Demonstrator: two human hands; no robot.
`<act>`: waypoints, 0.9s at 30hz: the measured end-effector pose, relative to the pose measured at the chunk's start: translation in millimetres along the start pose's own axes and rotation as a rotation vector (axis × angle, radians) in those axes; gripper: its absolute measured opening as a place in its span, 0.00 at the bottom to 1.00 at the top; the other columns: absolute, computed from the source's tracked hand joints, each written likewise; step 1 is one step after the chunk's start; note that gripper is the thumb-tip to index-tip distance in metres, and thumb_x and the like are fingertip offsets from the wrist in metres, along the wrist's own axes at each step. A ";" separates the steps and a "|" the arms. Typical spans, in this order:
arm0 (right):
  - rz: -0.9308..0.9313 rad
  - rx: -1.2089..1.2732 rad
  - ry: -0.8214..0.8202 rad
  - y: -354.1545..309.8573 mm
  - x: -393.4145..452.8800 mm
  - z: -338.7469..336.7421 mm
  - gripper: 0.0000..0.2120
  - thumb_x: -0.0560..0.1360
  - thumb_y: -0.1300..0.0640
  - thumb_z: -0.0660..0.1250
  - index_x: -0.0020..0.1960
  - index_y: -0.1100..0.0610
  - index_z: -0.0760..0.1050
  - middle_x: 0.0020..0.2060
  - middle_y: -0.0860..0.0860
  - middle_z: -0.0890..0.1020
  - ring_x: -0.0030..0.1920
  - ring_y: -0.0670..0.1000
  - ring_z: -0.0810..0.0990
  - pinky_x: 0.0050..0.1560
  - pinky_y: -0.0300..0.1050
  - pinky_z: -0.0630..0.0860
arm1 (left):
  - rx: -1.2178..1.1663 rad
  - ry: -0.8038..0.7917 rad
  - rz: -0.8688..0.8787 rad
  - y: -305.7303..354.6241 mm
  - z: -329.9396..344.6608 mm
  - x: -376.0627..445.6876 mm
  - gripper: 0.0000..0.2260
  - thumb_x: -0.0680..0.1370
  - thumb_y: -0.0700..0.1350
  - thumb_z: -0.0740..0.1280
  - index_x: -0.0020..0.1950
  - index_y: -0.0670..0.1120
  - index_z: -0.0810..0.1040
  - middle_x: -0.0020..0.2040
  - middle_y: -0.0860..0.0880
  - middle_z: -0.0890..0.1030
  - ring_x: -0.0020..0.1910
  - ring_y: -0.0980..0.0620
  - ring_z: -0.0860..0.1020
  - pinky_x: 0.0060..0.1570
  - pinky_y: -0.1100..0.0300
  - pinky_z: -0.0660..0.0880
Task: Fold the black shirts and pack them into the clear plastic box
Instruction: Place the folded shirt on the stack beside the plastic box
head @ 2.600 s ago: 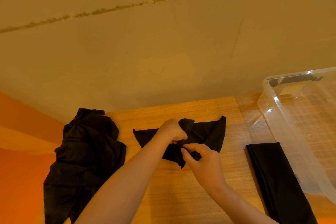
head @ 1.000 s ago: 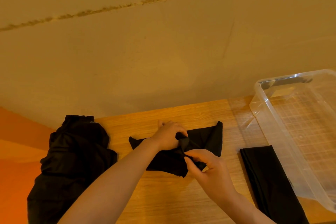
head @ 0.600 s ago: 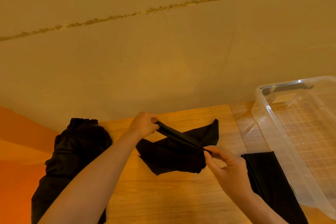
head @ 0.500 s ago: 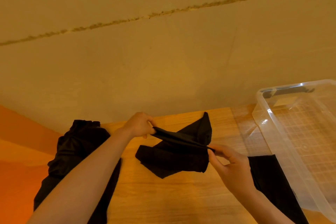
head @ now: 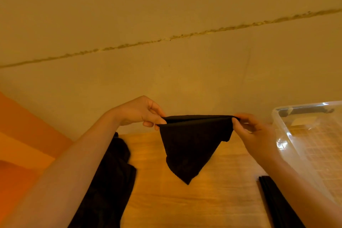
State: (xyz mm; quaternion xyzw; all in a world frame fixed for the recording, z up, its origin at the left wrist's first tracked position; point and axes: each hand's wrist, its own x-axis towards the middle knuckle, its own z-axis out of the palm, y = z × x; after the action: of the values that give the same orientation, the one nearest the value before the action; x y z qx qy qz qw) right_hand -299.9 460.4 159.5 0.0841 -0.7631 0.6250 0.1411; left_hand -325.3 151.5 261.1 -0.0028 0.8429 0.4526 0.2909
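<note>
A small black shirt (head: 190,146) hangs in the air above the wooden table (head: 185,205), stretched taut along its top edge and tapering to a point below. My left hand (head: 142,113) pinches its left corner and my right hand (head: 253,133) pinches its right corner. A heap of unfolded black shirts (head: 109,181) lies on the table at the left, partly hidden by my left forearm. A folded black shirt (head: 273,201) lies at the lower right, beside the clear plastic box (head: 303,135), whose visible part holds nothing.
A plain beige wall (head: 166,70) with a rough horizontal seam stands right behind the table. An orange surface (head: 22,144) lies off the table's left side. Bare wood shows beneath the hanging shirt.
Both hands lifted the small black shirt off the table and drew apart, pulling its top edge straight. The camera tilted upward.
</note>
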 end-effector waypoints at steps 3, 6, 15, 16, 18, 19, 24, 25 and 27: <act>-0.067 -0.014 -0.003 -12.8 13.4 -2.1 0.14 0.74 0.65 0.70 0.46 0.45 0.78 0.39 0.34 0.83 0.43 0.36 0.81 0.44 0.25 0.73 | -0.050 0.168 -0.032 5.9 -6.6 -6.9 0.08 0.70 0.40 0.75 0.45 0.38 0.82 0.33 0.42 0.82 0.22 0.56 0.68 0.34 0.63 0.71; -0.147 -0.047 -0.084 -30.2 16.1 4.1 0.20 0.73 0.65 0.71 0.46 0.37 0.78 0.40 0.30 0.81 0.44 0.35 0.81 0.45 0.25 0.73 | 0.411 0.288 -0.185 5.1 -0.3 -5.6 0.06 0.72 0.40 0.73 0.46 0.42 0.79 0.34 0.47 0.82 0.28 0.56 0.74 0.35 0.61 0.72; -0.215 -0.070 -0.104 -41.3 24.1 19.2 0.16 0.73 0.67 0.70 0.47 0.45 0.79 0.40 0.31 0.81 0.43 0.33 0.80 0.44 0.24 0.73 | 0.040 0.229 -0.311 -16.7 8.2 -0.1 0.08 0.78 0.37 0.65 0.57 0.43 0.76 0.32 0.47 0.80 0.26 0.56 0.73 0.27 0.63 0.70; -0.182 -0.058 -0.089 -41.1 26.6 16.3 0.12 0.73 0.66 0.70 0.48 0.49 0.80 0.39 0.34 0.82 0.43 0.33 0.80 0.43 0.24 0.73 | -0.027 0.187 -0.279 -17.5 4.3 -5.7 0.07 0.78 0.38 0.67 0.56 0.43 0.77 0.31 0.48 0.79 0.25 0.57 0.72 0.28 0.64 0.70; -0.117 -0.038 -0.062 -37.7 33.5 9.4 0.11 0.74 0.64 0.70 0.47 0.48 0.80 0.39 0.38 0.83 0.42 0.36 0.81 0.43 0.26 0.74 | -0.150 0.141 -0.184 -16.0 -0.8 -15.8 0.07 0.76 0.39 0.70 0.54 0.42 0.78 0.32 0.47 0.80 0.25 0.57 0.74 0.30 0.64 0.73; -0.101 -0.046 -0.051 -34.9 37.1 6.3 0.12 0.74 0.63 0.70 0.47 0.45 0.79 0.39 0.38 0.83 0.42 0.37 0.81 0.44 0.27 0.75 | -0.219 0.142 -0.143 -15.2 -2.8 -19.5 0.08 0.76 0.40 0.70 0.53 0.42 0.78 0.33 0.46 0.81 0.26 0.56 0.75 0.31 0.64 0.74; -0.095 -0.110 -0.079 -35.7 45.2 3.9 0.11 0.74 0.63 0.70 0.46 0.46 0.79 0.39 0.32 0.82 0.41 0.37 0.81 0.43 0.26 0.74 | -0.132 0.304 -0.060 -0.8 -6.7 -27.5 0.06 0.77 0.39 0.68 0.54 0.41 0.77 0.34 0.42 0.83 0.25 0.54 0.76 0.30 0.63 0.74; -0.099 -0.118 -0.092 -37.7 46.4 5.0 0.12 0.74 0.63 0.70 0.45 0.45 0.79 0.38 0.31 0.82 0.41 0.37 0.81 0.43 0.26 0.74 | -0.051 0.340 -0.058 3.8 -5.8 -28.7 0.06 0.78 0.38 0.66 0.54 0.41 0.77 0.34 0.42 0.83 0.26 0.53 0.77 0.30 0.62 0.73; -0.105 -0.129 -0.095 -43.6 50.7 7.3 0.12 0.74 0.63 0.70 0.44 0.45 0.79 0.38 0.31 0.81 0.41 0.36 0.81 0.42 0.25 0.73 | 0.094 0.409 -0.038 12.9 -4.2 -31.0 0.05 0.78 0.38 0.64 0.52 0.44 0.77 0.33 0.43 0.84 0.28 0.52 0.80 0.31 0.61 0.74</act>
State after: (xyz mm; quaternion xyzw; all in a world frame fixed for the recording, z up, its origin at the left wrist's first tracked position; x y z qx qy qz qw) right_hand -335.3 446.8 215.0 0.1440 -0.8021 0.5618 0.1424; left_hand -305.1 147.9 288.0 -0.0969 0.9043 0.3973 0.1223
